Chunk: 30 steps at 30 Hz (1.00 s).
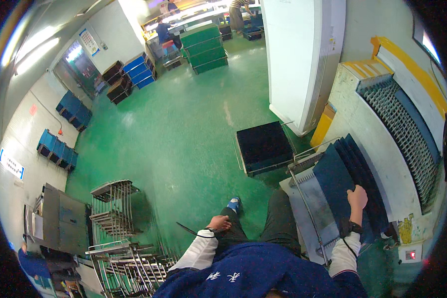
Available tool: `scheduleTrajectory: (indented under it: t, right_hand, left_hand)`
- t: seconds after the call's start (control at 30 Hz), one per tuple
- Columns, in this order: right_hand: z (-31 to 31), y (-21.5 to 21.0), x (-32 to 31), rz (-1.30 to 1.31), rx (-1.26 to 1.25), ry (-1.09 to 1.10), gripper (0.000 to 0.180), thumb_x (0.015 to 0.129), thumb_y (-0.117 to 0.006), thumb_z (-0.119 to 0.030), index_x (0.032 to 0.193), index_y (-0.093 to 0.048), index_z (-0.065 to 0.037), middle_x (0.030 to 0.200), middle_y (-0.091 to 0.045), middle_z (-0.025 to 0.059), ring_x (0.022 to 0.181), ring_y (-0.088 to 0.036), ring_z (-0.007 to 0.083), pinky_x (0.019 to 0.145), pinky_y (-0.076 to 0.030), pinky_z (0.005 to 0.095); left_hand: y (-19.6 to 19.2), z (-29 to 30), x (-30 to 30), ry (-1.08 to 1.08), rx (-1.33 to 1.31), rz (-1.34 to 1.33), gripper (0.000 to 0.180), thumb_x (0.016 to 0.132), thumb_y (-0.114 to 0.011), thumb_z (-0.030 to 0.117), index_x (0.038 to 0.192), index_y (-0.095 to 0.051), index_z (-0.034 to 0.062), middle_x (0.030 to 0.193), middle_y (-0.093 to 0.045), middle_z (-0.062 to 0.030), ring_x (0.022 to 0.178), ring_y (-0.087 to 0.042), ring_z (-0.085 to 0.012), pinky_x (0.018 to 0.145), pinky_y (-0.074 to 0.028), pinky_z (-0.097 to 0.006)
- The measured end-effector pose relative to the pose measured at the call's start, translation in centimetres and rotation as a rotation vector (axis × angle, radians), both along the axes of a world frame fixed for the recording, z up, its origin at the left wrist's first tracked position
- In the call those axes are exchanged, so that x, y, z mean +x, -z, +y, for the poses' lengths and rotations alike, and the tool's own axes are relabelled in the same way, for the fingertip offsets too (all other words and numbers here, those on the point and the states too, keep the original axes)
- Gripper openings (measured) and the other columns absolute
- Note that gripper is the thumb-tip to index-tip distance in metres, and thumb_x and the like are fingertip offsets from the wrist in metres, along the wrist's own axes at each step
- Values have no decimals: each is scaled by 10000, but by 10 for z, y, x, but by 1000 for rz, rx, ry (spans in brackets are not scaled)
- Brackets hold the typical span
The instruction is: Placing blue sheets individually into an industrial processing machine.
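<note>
At the right, my right hand (356, 197) is closed on the edge of a dark blue sheet (333, 174). That sheet leans among several dark sheets (355, 159) fanned out beside the machine. A metal rack frame (308, 211) with a grey, toothed plate lies along the sheets' left side, near my right leg. My left hand (219, 223) rests on my left thigh, its fingers loosely laid over the dark trousers, with no object seen in it. A black strap (186, 228) sticks out leftward from that wrist.
A rack with a black top (264, 144) stands on the green floor ahead. The machine with a slotted conveyor (402, 129) runs along the right. Metal racks (111, 213) crowd the lower left. Stacked green crates (203, 47) and people (164, 32) working are farther off.
</note>
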State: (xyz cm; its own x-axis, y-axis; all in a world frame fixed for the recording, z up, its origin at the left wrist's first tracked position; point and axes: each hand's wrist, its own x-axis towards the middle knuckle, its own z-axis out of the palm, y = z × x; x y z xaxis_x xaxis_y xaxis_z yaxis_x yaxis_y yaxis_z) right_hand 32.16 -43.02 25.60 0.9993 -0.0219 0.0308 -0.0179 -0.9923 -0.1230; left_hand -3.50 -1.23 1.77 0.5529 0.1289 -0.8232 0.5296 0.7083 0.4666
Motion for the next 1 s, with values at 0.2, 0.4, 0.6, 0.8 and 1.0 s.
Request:
scheduleTrajectory:
  t: [0.2,0.4,0.6,0.8,1.0]
  right_hand:
    - [7,-8,-1,80,8,43,398,672,-624,-226,1012,-537,-39,1003,-550,135,942,-516,275,779,-414,360]
    - [8,-10,-2,106,-3,40,397,672,-624,-230,1014,-539,-46,1008,-549,132,944,-517,272,780,-415,356]
    - [2,0,-1,-17,12,-15,366,652,-633,-235,940,-553,-24,935,-564,163,881,-535,300,732,-429,381]
    - [-4,15,9,-56,45,-109,395,647,-634,-230,971,-547,-22,943,-561,167,888,-532,303,752,-424,377]
    - [-5,-3,8,43,61,-81,399,614,-647,-202,951,-563,-6,942,-566,172,904,-529,302,761,-416,371]
  left_hand:
    - [2,0,0,-2,68,36,290,784,-508,193,959,-441,-29,768,-571,-177,567,-557,-232,518,-472,-309]
    - [-5,-3,2,-20,91,41,324,779,-517,190,990,-432,-41,762,-568,-188,563,-558,-235,515,-474,-311]
    - [-12,-3,2,3,117,58,327,774,-522,183,976,-425,-55,762,-565,-198,564,-558,-240,511,-477,-321]
    - [14,4,-8,-69,70,16,314,768,-528,172,950,-428,-64,778,-561,-208,578,-560,-277,514,-481,-349]
    - [4,3,2,-18,80,19,290,767,-522,176,895,-450,-74,805,-560,-231,627,-578,-318,563,-499,-373]
